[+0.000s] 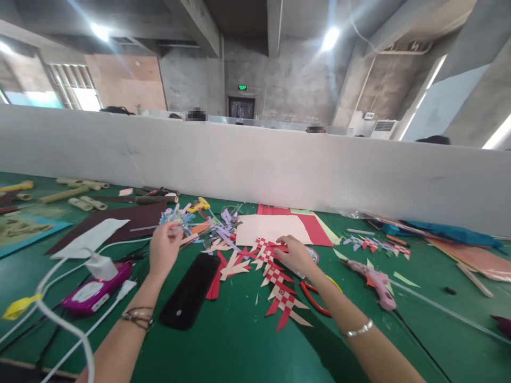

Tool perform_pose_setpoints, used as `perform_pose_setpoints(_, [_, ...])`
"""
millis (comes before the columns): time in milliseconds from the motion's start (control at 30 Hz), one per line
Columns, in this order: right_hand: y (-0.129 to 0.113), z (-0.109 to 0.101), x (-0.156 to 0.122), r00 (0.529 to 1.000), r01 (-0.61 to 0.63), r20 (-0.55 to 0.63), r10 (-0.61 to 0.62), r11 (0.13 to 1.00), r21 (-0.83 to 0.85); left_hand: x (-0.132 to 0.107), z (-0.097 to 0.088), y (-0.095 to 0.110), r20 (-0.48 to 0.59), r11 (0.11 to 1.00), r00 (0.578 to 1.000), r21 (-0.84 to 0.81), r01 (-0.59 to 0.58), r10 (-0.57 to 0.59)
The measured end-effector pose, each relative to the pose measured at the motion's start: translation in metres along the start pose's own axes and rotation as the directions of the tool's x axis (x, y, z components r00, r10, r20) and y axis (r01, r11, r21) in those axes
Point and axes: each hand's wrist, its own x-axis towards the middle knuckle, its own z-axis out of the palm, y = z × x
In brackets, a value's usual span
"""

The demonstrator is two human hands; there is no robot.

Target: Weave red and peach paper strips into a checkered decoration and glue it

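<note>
My left hand (164,247) is closed in a pinch beside a heap of blue and lilac paper strips (178,214); what lies between its fingertips is too small to make out. Further right, my right hand (294,256) has its thumb and fingers closed around the red edge of a woven paper fish. A row of red and cream woven paper fish (275,274) runs from there toward me. Left of the row lie loose red and cream cut strips (233,266). Red-handled scissors (315,300) lie partly under my right forearm.
A black phone (190,290) lies between my arms. On the left are a purple power strip (98,290) and white cables. A pink glue gun (373,282) lies at right. Behind are cream paper (271,229), a yellow glue gun (198,205), bamboo pieces (82,183) and a white partition (255,165).
</note>
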Motion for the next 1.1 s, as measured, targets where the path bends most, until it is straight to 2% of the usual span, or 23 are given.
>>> perform_pose_setpoints(33, [-0.001,-0.005,-0.006,1.0,0.022,0.01,-0.022,1.0,0.005,0.005,-0.002,-0.004,-0.052,0.996,0.998,0.082,-0.022,0.027])
perform_pose_setpoints(100, [-0.002,-0.011,-0.018,0.997,0.067,0.035,-0.069,0.997,0.043,0.012,-0.004,-0.008,-0.075,0.958,0.99,0.27,-0.092,0.116])
perform_pose_setpoints(200, [0.003,-0.014,-0.039,0.994,0.075,0.068,-0.084,0.989,0.128,0.018,-0.003,-0.009,0.014,0.854,0.973,0.477,-0.208,0.229])
perform_pose_setpoints(333, [0.023,-0.008,-0.066,0.996,0.016,0.081,-0.035,0.976,0.219,0.027,0.004,-0.004,0.145,0.752,0.947,0.578,-0.317,0.288])
perform_pose_setpoints(467, [0.048,0.002,-0.094,0.996,-0.06,0.075,0.038,0.948,0.314,0.038,0.013,-0.006,0.114,0.779,0.967,0.575,-0.25,0.226])
perform_pose_setpoints(600, [0.059,0.006,-0.113,0.992,-0.128,0.051,0.117,0.916,0.38,0.048,0.018,-0.014,0.052,0.836,0.979,0.513,-0.195,0.196])
perform_pose_setpoints(667, [0.059,0.005,-0.116,0.99,-0.14,0.046,0.133,0.908,0.396,0.053,0.017,-0.017,0.052,0.835,0.974,0.507,-0.215,0.219])
perform_pose_setpoints(700, [0.059,0.004,-0.116,0.99,-0.14,0.04,0.135,0.904,0.404,0.055,0.016,-0.017,0.089,0.821,0.963,0.507,-0.263,0.254])
perform_pose_setpoints(733, [0.058,0.003,-0.115,0.99,-0.139,0.036,0.136,0.901,0.41,0.057,0.014,-0.017,0.157,0.796,0.94,0.5,-0.341,0.304])
perform_pose_setpoints(767, [0.058,0.003,-0.113,0.99,-0.139,0.035,0.137,0.898,0.417,0.058,0.013,-0.017,0.246,0.758,0.898,0.481,-0.44,0.365])
perform_pose_setpoints(833, [0.057,0.003,-0.111,0.99,-0.139,0.04,0.135,0.891,0.432,0.059,0.011,-0.017,0.408,0.665,0.785,0.424,-0.615,0.466])
perform_pose_setpoints(867, [0.056,0.003,-0.11,0.99,-0.139,0.044,0.133,0.887,0.44,0.058,0.01,-0.018,0.452,0.63,0.747,0.411,-0.659,0.487])
perform_pose_setpoints(900, [0.057,0.004,-0.109,0.99,-0.14,0.047,0.133,0.883,0.447,0.057,0.01,-0.019,0.472,0.608,0.733,0.418,-0.675,0.489])
perform_pose_setpoints(1000, [0.058,0.007,-0.111,0.989,-0.143,0.041,0.139,0.877,0.459,0.053,0.012,-0.024,0.464,0.61,0.771,0.479,-0.632,0.435])
perform_pose_setpoints(1100, [0.059,0.008,-0.114,0.987,-0.152,0.028,0.157,0.87,0.47,0.051,0.012,-0.026,0.433,0.673,0.808,0.46,-0.579,0.399])
